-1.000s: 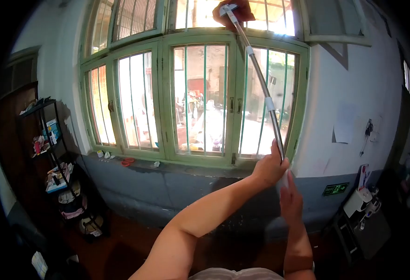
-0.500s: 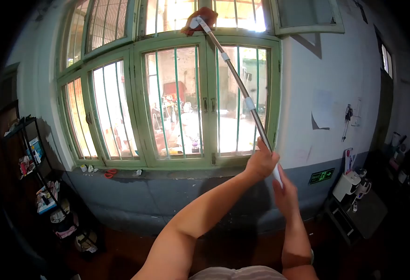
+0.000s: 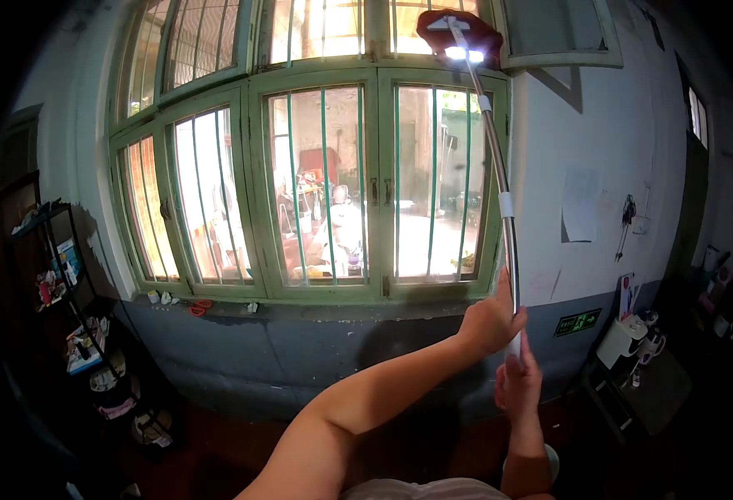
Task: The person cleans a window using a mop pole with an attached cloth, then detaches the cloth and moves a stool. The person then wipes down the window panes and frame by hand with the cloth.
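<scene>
A long-handled mop (image 3: 495,154) reaches up from my hands to the top of the window, its metal pole jointed by white collars. Its dark red cloth head (image 3: 475,37), with a white triangular plate, lies at the upper right window pane (image 3: 410,21). My left hand (image 3: 491,323) is wrapped around the lower pole, one finger stretched along it. Just below, my right hand (image 3: 521,385) grips the white end of the handle. Some of its fingers are hidden.
The green-framed window (image 3: 379,150) has vertical bars, and an open sash (image 3: 562,60) juts out at upper right. Red scissors (image 3: 201,307) lie on the sill. A cluttered shelf (image 3: 70,287) stands at left; a small table (image 3: 658,379) with a white appliance (image 3: 621,342) stands at right.
The mop head has moved right along the upper panes, and the pole stands more upright. Both my hands have shifted right and lower, still holding it.
</scene>
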Action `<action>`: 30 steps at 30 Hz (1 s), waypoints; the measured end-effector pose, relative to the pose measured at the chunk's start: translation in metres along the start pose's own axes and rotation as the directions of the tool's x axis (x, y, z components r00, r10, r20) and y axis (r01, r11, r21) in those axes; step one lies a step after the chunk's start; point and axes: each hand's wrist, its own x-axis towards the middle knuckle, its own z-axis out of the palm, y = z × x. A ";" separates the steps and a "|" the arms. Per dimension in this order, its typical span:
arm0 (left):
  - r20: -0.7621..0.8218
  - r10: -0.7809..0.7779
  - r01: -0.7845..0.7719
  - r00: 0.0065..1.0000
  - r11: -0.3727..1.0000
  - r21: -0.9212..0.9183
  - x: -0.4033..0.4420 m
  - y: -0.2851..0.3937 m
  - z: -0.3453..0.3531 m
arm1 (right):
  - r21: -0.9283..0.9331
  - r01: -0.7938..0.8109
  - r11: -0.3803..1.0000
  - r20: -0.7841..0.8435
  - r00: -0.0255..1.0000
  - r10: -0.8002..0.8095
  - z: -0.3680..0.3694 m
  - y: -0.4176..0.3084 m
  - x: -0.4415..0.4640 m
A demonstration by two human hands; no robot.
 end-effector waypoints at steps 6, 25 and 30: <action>-0.018 0.013 -0.013 1.000 1.000 -0.025 -0.023 -0.026 -0.036 | 0.141 0.003 0.990 0.194 0.981 -0.031 0.005 0.007 0.014; 0.087 -0.969 0.922 0.233 0.191 -0.337 -0.479 -0.223 -0.119 | 0.342 -0.121 0.932 0.468 0.882 -0.057 0.132 0.045 0.027; 0.099 -0.965 0.852 0.245 0.165 -0.498 -0.470 -0.213 -0.100 | 0.380 -0.239 0.893 0.481 0.876 0.029 0.178 0.050 0.023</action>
